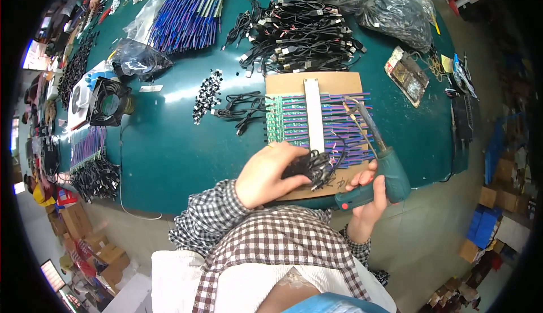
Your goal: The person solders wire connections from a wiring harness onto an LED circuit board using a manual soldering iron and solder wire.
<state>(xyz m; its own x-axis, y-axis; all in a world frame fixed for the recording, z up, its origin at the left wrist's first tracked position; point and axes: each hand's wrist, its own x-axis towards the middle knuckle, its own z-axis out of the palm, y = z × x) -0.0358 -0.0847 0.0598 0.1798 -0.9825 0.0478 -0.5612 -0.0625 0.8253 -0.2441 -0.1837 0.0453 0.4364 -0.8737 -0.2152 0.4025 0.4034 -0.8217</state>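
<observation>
My left hand [264, 173] is closed round a bundle of black cables [318, 170] at the near edge of a cardboard sheet [339, 81]. In my right hand [370, 203] is a green pistol-shaped soldering gun [394, 177]; its metal tip points away from me, over the right side of the sheet. On the cardboard lies a row of small green circuit boards [275, 122] with purple and blue wires [355, 137] running right. A white bar [314, 115] lies across these wires. Loose black cables [243, 109] rest just left of the boards.
Heaped black cables [305, 36] and plastic bags [396, 16] lie beyond the cardboard. Small black-and-white connectors [207, 95] and a black fan [107, 102] are to the left. A stained metal plate [408, 78] lies right. Another person's hand [95, 0] shows far left.
</observation>
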